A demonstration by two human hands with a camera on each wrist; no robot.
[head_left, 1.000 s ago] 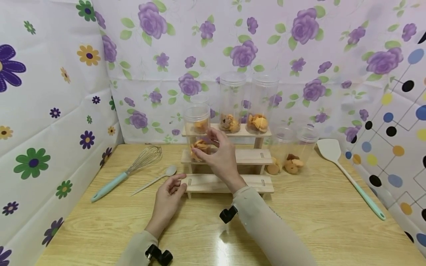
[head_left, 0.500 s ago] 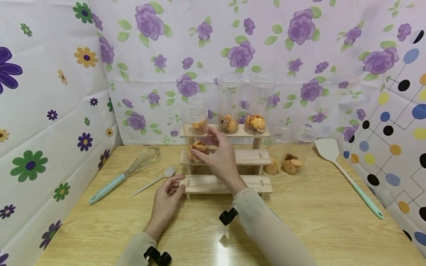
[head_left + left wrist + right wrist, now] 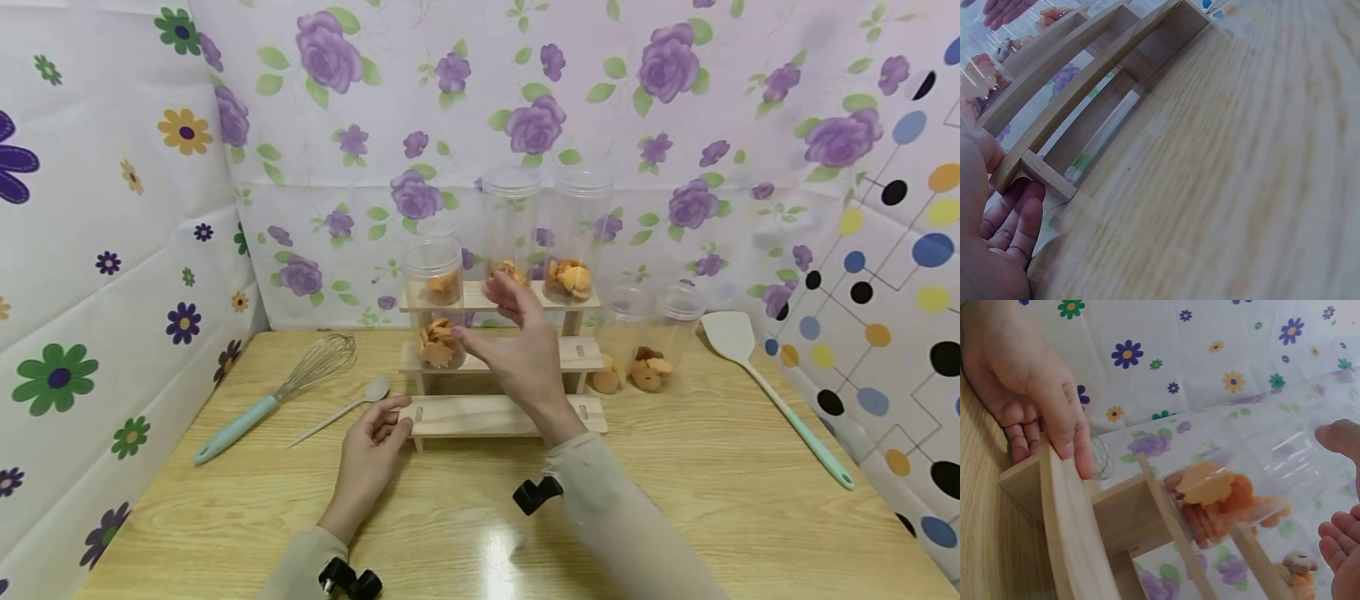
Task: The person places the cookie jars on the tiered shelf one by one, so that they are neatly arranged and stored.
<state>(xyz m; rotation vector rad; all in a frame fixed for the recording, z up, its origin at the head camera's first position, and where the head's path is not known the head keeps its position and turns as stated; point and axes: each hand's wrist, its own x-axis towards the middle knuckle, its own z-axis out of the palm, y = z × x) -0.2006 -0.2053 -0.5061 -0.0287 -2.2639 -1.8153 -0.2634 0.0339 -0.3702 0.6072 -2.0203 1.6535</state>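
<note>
A three-tier wooden rack (image 3: 495, 415) stands at the middle of the table. My left hand (image 3: 372, 446) grips the left end of its lowest shelf, thumb above and fingers curled under in the left wrist view. On the middle tier's left end stands a clear jar (image 3: 435, 337) with orange cookies at its bottom. To the right of that jar is my right hand (image 3: 525, 358), fingers spread and holding nothing. The right wrist view has its thumb and fingers (image 3: 1338, 540) apart from the jar (image 3: 1229, 494). On the top tier are more clear cookie jars (image 3: 573, 242), one partly behind my right fingers.
Two clear jars of cookies (image 3: 648, 367) stand on the table right of the rack. Farther right lies a white spatula with a green handle (image 3: 787, 408). A whisk (image 3: 277, 396) and a small spoon (image 3: 345, 408) lie at the left. Patterned cloth (image 3: 360, 167) encloses the table.
My right hand has let go of the jar on the middle tier and moved right, its fingers spreading. My left hand stays on the lowest shelf. The view has shifted slightly.
</note>
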